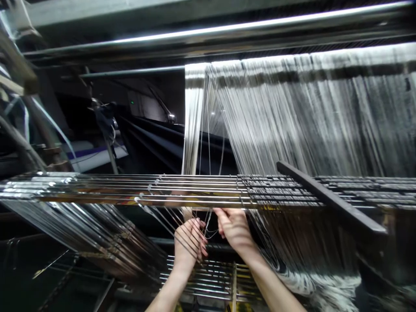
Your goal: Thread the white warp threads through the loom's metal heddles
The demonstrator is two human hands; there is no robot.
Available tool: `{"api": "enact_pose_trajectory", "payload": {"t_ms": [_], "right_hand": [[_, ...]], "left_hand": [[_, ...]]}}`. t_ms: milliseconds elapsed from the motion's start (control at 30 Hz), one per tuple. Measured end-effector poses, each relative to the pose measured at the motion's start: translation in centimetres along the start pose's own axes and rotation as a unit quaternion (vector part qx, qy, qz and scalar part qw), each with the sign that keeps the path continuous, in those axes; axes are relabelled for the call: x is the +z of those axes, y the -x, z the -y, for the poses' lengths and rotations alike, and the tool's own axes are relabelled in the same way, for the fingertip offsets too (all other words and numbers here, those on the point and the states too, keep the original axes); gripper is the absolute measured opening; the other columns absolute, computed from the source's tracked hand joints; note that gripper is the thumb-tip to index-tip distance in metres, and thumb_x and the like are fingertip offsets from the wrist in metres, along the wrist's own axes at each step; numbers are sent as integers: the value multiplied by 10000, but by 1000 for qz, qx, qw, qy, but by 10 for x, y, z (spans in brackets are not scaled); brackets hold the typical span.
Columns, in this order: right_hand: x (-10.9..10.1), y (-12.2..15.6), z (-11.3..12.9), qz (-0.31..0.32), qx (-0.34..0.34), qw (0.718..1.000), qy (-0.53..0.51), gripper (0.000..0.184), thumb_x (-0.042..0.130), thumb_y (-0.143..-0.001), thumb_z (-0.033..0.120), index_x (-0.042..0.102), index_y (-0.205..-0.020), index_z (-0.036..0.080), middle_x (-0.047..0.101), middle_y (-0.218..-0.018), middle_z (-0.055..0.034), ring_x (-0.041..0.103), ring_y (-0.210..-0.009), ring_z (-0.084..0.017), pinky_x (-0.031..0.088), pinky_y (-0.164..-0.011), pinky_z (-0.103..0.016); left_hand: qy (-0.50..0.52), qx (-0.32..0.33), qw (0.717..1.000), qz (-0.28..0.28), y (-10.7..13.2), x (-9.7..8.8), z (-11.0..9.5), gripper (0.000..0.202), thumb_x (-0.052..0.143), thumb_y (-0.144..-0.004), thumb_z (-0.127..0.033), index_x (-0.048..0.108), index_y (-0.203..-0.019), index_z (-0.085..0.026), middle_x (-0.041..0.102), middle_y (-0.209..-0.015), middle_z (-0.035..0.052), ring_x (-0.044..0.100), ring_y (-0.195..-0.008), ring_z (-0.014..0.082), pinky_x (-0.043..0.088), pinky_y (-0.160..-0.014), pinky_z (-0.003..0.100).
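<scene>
In the head view we can barely make out the fine warp threads [208, 229] between the left hand [190, 242] and right hand [234, 229], low at centre, beneath the loom's steel rods [195, 190]. The left is half closed among slanting wires [169, 227]; the right is curled, its fingertips [218, 212] at the threads. What either grips, we cannot tell.

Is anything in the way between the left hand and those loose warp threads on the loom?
Yes. Thin slanted metal wires cross over the left hand, on its side of the loose warp threads. Nothing visible stands between those threads and the right hand.
</scene>
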State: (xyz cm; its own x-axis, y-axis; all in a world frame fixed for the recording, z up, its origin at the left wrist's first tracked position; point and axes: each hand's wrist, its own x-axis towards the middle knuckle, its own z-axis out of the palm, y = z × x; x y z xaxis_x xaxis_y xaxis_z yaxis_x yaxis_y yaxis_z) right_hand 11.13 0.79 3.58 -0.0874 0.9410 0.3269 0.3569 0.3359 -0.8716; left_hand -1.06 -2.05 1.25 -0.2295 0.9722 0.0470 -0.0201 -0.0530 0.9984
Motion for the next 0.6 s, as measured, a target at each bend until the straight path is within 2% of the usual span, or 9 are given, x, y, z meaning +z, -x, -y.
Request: {"api": "enact_pose_trajectory", "payload": {"t_ms": [67, 133, 200, 267, 367, 433, 500, 600], "right_hand": [[1, -5, 4, 3, -5, 1000, 23, 420, 429, -847, 470, 608, -573, 207, 458, -387, 22, 440, -342, -118, 385, -386, -255], [0, -9, 5, 5, -22, 998, 52, 389, 444, -847, 447, 628, -597, 213, 458, -383, 27, 461, -359, -127, 404, -407, -259], [-3, -10, 6, -3, -29, 997, 70, 338, 432, -859, 407, 659, -699, 215, 502, -426, 20, 497, -400, -143, 427, -430, -269], [-8, -5, 7, -9, -38, 997, 72, 272, 435, -861, 352, 666, -832, 211, 587, -552, -4, 561, -509, -167, 469, -504, -291], [-18, 16, 14, -34, -142, 985, 95, 231, 439, -850, 248, 641, -944, 188, 644, -884, -66, 602, -824, -217, 483, -745, -365], [-25, 35, 21, -33, -244, 964, 96, 221, 431, -846, 181, 627, -947, 160, 616, -1009, -95, 562, -969, -224, 441, -851, -370], [-29, 52, 27, 22, -293, 952, 87, 199, 431, -853, 146, 608, -944, 146, 633, -947, -87, 586, -915, -187, 452, -809, -298], [-25, 64, 28, 109, -282, 945, 123, 147, 442, -862, 153, 574, -925, 146, 641, -750, -33, 609, -651, -136, 443, -611, -225]], "left_hand": [[39, -6, 999, 0, 3, 0, -3, 392, 504, -725, -521, 555, -762, -135, 561, -404, -17, 519, -273, 125, 331, -242, 165], [83, 8, 996, -35, 7, 1, -7, 386, 532, -705, -493, 553, -844, -134, 557, -407, -32, 509, -265, 125, 338, -240, 172], [109, 35, 991, -65, 11, 3, -12, 384, 593, -670, -412, 562, -928, -128, 586, -455, -29, 506, -269, 115, 352, -253, 175], [95, 37, 993, -52, 15, 3, -17, 320, 661, -605, -323, 611, -835, -107, 598, -467, -11, 485, -258, 101, 349, -257, 178], [59, 15, 998, -13, 23, -4, -18, 176, 714, -516, -223, 612, -599, -107, 604, -469, 10, 516, -311, 107, 406, -311, 191], [38, 5, 999, -8, 33, -16, -15, 153, 711, -520, -220, 615, -583, -118, 612, -494, 5, 542, -367, 106, 433, -357, 187], [-18, -11, 1000, 6, 45, -31, -11, 157, 693, -571, -264, 623, -601, -126, 580, -454, -15, 501, -347, 81, 383, -339, 162], [-85, -13, 996, 21, 60, -44, -7, 177, 677, -602, -297, 606, -586, -135, 499, -396, -49, 390, -305, 46, 275, -312, 147]]}}
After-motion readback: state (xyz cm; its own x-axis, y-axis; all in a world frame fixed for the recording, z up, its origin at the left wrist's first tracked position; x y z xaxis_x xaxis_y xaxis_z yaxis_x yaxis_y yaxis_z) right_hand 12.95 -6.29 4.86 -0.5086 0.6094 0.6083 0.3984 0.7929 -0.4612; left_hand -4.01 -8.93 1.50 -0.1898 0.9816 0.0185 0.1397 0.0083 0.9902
